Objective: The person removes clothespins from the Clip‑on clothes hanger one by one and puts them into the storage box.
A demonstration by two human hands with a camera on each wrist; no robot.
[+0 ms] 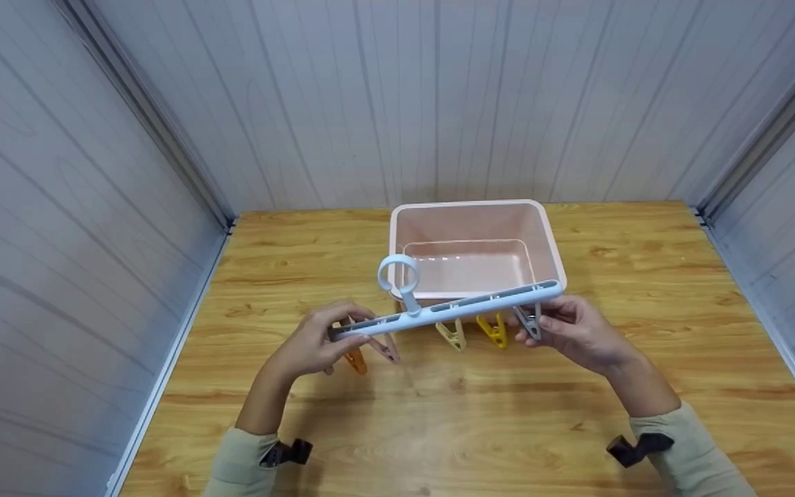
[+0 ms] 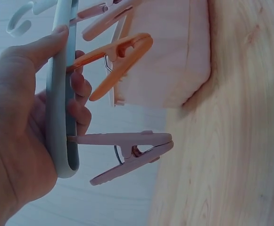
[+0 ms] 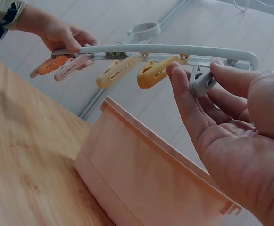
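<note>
Your clip hanger (image 1: pixel 453 308): pale blue-grey bar, ring hook on top, pegs hanging below in orange (image 1: pixel 355 361), pink, cream, yellow (image 1: pixel 493 330), grey. Held level in air above counter (image 1: pixel 439 414), just in front of pink bin (image 1: pixel 549 238). Your left hand (image 1: pixel 315 342) grips bar's left end. Your right hand (image 1: pixel 577 331) pinches grey peg (image 3: pixel 200 84) at right end. Counter: light wood grain. Room: white ribbed panel walls on three sides.
</note>
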